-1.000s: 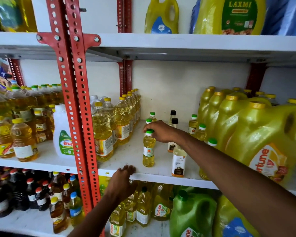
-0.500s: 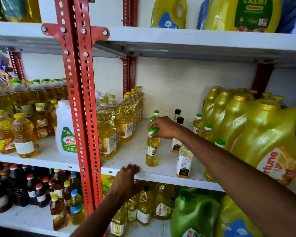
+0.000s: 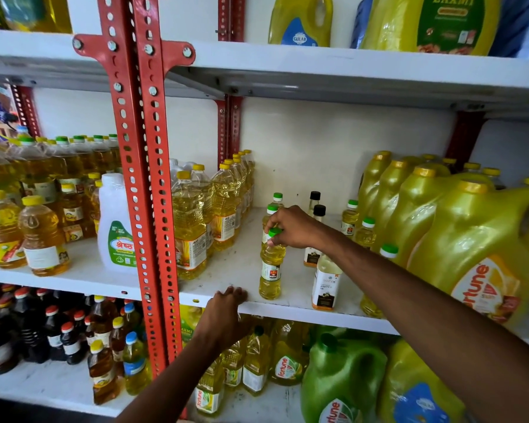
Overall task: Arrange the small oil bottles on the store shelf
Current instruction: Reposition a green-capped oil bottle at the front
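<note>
A small yellow oil bottle (image 3: 270, 271) with a green cap stands upright near the front of the middle shelf (image 3: 235, 270). My right hand (image 3: 290, 228) is closed around its neck and cap from the right. Two more green-capped small bottles (image 3: 276, 200) line up behind it. Other small green-capped bottles (image 3: 350, 218) stand to the right, partly hidden by my arm, along with black-capped bottles (image 3: 316, 209) and a white-labelled bottle (image 3: 326, 282). My left hand (image 3: 226, 312) rests on the shelf's front edge, fingers curled over the lip.
Tall yellow-capped oil bottles (image 3: 190, 227) stand left of the open patch. Large yellow jugs (image 3: 458, 239) crowd the right. A red perforated upright (image 3: 147, 178) divides the shelf. A white jug (image 3: 115, 227) and more bottles lie left; the lower shelf holds dark and yellow bottles.
My right hand has kept its hold on the green-capped bottle's top, which stays on the shelf. My left hand has stayed on the shelf edge. The camera has tilted down slightly.
</note>
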`<state>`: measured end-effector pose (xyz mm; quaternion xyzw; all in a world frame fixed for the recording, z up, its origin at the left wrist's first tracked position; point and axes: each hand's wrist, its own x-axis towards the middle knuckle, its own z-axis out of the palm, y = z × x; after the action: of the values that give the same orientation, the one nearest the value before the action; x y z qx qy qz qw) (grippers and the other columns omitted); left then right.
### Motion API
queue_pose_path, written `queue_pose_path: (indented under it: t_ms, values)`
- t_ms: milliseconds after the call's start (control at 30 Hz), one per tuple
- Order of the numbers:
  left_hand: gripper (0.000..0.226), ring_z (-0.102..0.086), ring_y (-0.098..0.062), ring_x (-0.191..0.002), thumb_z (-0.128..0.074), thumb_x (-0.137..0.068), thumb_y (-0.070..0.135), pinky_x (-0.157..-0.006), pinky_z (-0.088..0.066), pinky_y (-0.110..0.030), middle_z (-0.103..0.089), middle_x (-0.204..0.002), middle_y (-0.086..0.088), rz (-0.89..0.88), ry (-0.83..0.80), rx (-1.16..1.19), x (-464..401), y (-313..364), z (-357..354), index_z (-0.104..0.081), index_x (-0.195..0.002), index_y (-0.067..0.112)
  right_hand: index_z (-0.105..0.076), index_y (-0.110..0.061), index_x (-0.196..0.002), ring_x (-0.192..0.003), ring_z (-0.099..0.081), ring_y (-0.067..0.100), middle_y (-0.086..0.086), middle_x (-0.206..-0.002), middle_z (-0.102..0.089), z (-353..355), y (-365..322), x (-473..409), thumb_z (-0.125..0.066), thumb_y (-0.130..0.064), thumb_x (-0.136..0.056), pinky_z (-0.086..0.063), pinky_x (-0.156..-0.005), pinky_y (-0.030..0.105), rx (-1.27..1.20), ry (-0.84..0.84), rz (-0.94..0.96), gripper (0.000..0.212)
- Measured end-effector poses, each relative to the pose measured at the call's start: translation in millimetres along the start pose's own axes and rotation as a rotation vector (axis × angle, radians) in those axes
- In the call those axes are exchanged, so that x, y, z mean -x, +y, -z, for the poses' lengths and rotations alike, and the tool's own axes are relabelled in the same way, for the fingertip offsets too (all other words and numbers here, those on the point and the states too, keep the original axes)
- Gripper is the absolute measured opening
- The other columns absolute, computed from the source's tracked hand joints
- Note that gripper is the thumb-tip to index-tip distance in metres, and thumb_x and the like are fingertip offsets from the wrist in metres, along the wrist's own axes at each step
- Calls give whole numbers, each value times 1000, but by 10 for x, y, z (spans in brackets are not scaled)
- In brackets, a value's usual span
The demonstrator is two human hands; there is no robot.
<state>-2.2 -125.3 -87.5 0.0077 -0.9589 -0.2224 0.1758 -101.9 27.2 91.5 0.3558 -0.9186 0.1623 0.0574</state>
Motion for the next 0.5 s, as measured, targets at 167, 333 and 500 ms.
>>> queue_pose_path:
  t_ms: [167,333,500]
  values:
    - [63,-62,-26,-112,-77,-73,37,-93,-57,-41,-64,-129,-3,-4,0,3,11,9,16,-57,-130,18,-72,-6,-108,-106,-62,24,12,-115,-70,8,-40,53,-78,-19,-75,-37,-76,21,-6,-1,0,36]
    - [60,-63,-27,-109,-76,-74,36,-89,-58,-42,-65,-125,-4,-12,1,-1,15,6,16,-58,-128,18,-72,-6,-107,-105,-62,23,12,-115,-70,-6,-80,74,-78,-18,-76,-38,-77,21,-14,-5,0,34]
    - [58,-63,-27,-110,-74,-75,35,-91,-58,-42,-65,-126,-5,-8,-1,-5,22,21,28,-58,-128,17,-72,-6,-108,-107,-62,23,12,-117,-70,-4,-83,90,-78,-18,-76,-39,-79,22,-16,-7,-8,35]
